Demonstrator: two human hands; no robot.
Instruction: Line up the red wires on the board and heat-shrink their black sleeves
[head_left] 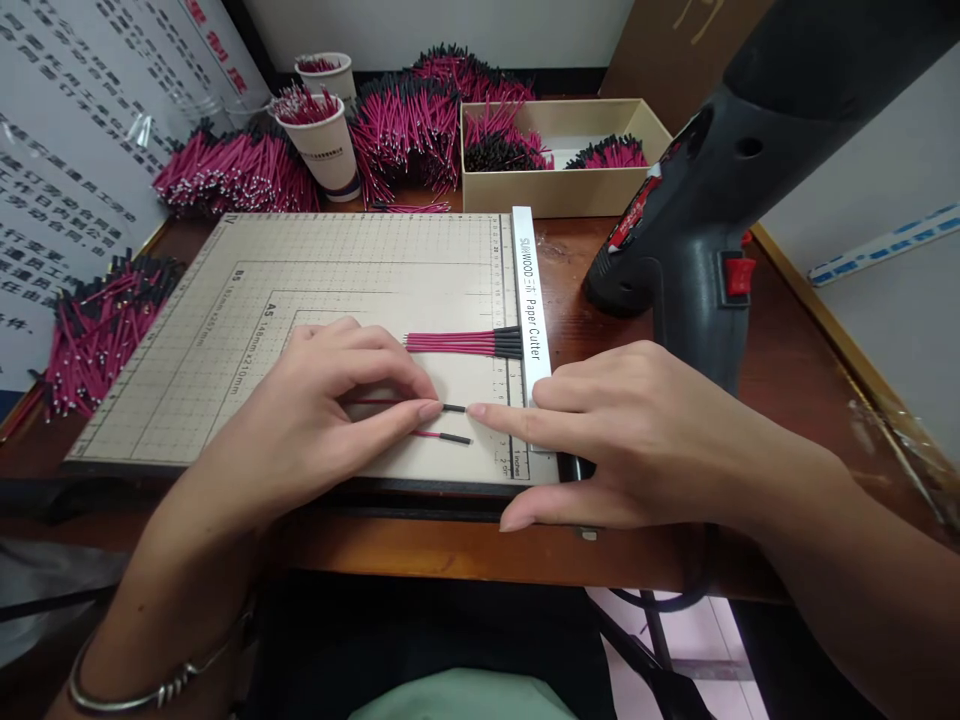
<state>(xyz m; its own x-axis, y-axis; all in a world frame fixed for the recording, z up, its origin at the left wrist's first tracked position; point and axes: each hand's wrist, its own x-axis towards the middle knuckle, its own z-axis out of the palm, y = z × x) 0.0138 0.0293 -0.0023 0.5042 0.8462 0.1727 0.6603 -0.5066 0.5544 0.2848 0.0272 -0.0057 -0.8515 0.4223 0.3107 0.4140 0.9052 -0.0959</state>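
One Wire [454, 408] Pinched, a Row of Wires [465, 344] Lined Up

Several wires seemed done, lying side by side with their black ends at the white strip [532, 300] of the paper cutter [375, 250]. The pinched wire and a loose wire [455, 439] were not yet in that row. Bundles [405, 130] stood behind; whether they were finished or waiting, one could not tell.

The pinched wire lay over the board, below the row: thin, straight, deep pink, with a narrow black end. The left hand [337, 400] had thumb and forefinger closed on it. The right hand [615, 440] gripped nothing visible, thumb spread, forefinger stretched to the black tip, other fingers curled.
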